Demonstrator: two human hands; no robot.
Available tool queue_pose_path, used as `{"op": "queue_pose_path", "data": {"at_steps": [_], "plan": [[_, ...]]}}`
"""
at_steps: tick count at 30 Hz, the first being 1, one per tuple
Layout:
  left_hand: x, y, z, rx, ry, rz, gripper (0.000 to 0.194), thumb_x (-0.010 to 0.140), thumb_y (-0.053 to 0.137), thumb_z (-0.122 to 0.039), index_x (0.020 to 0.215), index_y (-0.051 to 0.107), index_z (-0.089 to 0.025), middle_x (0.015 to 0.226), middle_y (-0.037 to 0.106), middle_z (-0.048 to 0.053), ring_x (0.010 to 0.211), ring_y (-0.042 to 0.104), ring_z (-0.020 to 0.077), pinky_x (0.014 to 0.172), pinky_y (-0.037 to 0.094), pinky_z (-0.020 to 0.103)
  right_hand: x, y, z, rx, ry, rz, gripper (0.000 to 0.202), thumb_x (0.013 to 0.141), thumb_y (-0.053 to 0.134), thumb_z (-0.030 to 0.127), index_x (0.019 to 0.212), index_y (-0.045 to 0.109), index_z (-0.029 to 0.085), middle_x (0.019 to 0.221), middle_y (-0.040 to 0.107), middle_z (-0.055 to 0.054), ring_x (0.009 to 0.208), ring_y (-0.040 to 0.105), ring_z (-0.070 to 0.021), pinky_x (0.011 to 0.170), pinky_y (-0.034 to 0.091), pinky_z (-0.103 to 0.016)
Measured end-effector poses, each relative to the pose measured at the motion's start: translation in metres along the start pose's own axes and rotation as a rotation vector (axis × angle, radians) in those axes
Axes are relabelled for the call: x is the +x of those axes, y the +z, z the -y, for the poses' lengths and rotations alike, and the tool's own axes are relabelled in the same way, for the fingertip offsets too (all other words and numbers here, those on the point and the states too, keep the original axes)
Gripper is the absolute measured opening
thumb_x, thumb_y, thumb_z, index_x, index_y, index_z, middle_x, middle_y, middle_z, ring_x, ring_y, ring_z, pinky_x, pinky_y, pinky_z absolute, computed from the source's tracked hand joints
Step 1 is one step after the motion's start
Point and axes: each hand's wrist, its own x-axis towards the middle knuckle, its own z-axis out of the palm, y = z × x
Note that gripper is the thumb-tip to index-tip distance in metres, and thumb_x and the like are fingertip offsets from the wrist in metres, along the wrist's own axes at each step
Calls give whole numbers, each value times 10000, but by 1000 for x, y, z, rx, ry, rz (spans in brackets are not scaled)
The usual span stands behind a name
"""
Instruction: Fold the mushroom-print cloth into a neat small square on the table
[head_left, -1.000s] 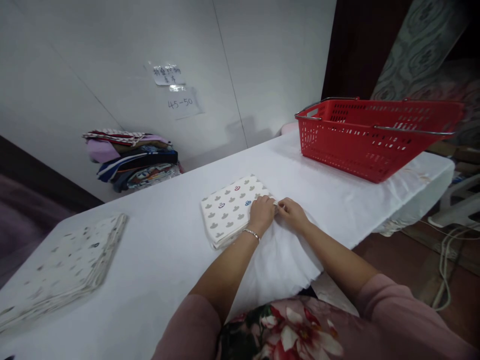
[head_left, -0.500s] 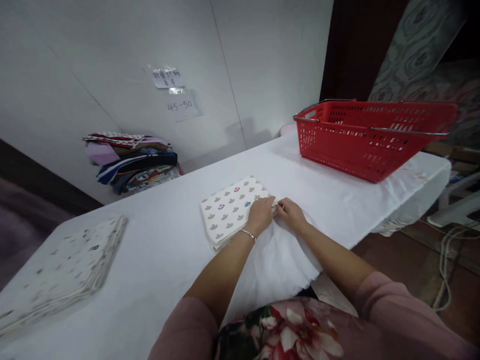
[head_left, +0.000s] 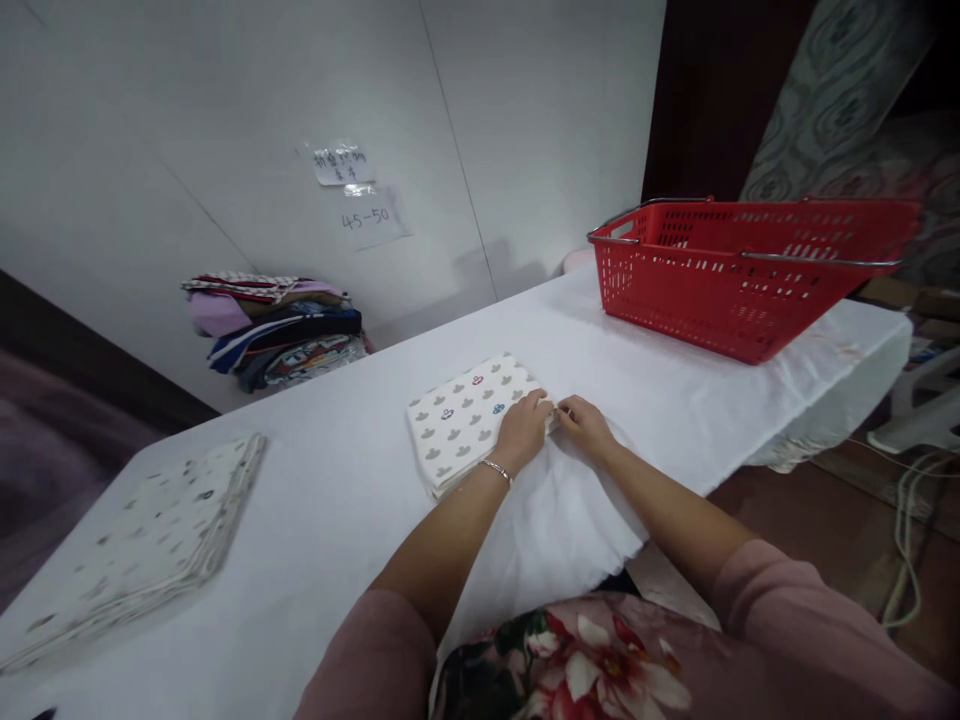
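Note:
A folded cream cloth [head_left: 465, 425] with grey, red and blue motifs lies flat on the white-covered table in front of me. My left hand [head_left: 525, 425] rests over its right corner, fingers curled around the edge; a bracelet is on that wrist. Close beside it, my right hand [head_left: 585, 425] pinches the cloth's right edge between thumb and fingers. The fingertips of both hands nearly meet there, and what exactly lies between them is partly hidden. A thicker stack of similar printed cloth [head_left: 157, 540] lies at the left of the table.
At the right end of the white tablecloth [head_left: 337, 480] stands a red plastic basket [head_left: 690, 300] with metal handles. A pile of folded clothes [head_left: 277, 330] sits beyond the far edge against the wall. Handwritten paper signs [head_left: 371, 215] are taped above. White cables [head_left: 904, 530] hang at right.
The view has shifted slightly, so the table's contents appear a little further right. Both hands stay at the cloth's right corner with little visible movement.

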Motion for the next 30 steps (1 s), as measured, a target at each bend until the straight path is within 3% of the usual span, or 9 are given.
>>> {"op": "queue_pose_path", "data": {"at_steps": [5, 14, 30], "plan": [[1, -4, 1, 13, -6, 45, 261, 874, 410, -128, 1015, 605, -228, 1277, 484, 38, 1069, 509, 167, 898, 424, 304, 1, 1, -2, 27, -7, 5, 134, 805, 444, 271, 767, 555, 206, 755, 558, -2, 676, 492, -137, 634, 372, -257], [5, -6, 3, -34, -70, 24, 292, 856, 423, -119, 904, 676, -255, 1262, 512, -4, 1019, 530, 164, 833, 437, 284, 2, 3, -3, 16, -11, 19, 143, 807, 452, 276, 745, 557, 202, 735, 562, -1, 667, 485, -135, 629, 362, -256], [1, -6, 3, 7, -119, -25, 245, 887, 418, -203, 958, 651, -237, 1236, 523, 20, 998, 540, 175, 823, 455, 300, 2, 4, -2, 45, -26, 3, 165, 831, 461, 306, 758, 565, 201, 751, 571, -4, 671, 499, -133, 638, 373, -253]]}}
